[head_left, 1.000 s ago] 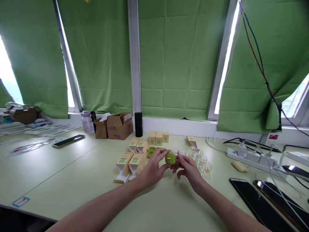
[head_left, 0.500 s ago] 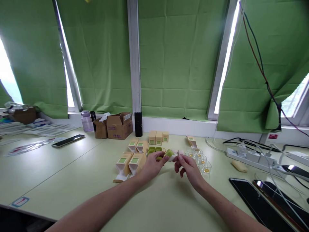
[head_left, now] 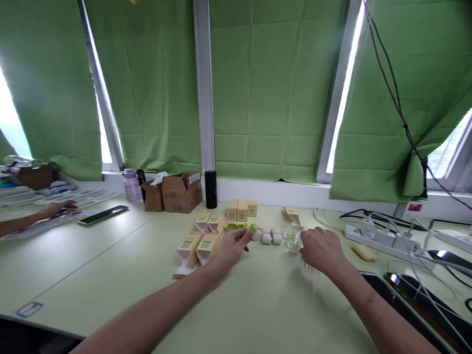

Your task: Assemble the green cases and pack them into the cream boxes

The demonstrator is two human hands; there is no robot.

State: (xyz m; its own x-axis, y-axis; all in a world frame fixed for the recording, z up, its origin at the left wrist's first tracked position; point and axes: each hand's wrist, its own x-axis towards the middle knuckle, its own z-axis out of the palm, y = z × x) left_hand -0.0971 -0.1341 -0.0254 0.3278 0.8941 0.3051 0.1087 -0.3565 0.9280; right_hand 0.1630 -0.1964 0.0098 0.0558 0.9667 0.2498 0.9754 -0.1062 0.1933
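Observation:
Between the thumb and fingers of my left hand (head_left: 231,250) is a small green cap with a white insert (head_left: 254,232). Just right of it, several white rounded blocks (head_left: 271,236) stand close together. My right hand (head_left: 321,250) is curled, back upward, over the right side of a group of clear glass cups with gold centres (head_left: 294,241). Its fingertips are hidden, so I cannot make out what they grip. Behind my left hand, more green caps (head_left: 231,227) show in part. Opened kraft boxes with green labels (head_left: 205,244) stand to its left.
Closed kraft boxes (head_left: 242,210) stand at the back, with a black cylinder (head_left: 211,189) and cardboard cartons (head_left: 182,192) further left. On the right are a power strip (head_left: 387,238), cables and dark phones or tablets (head_left: 391,300). Another person's hand (head_left: 59,208) rests on papers at far left.
My right hand has left the green cap and moved right to the glass cups. The white blocks now show. Another person's hand has appeared at the left.

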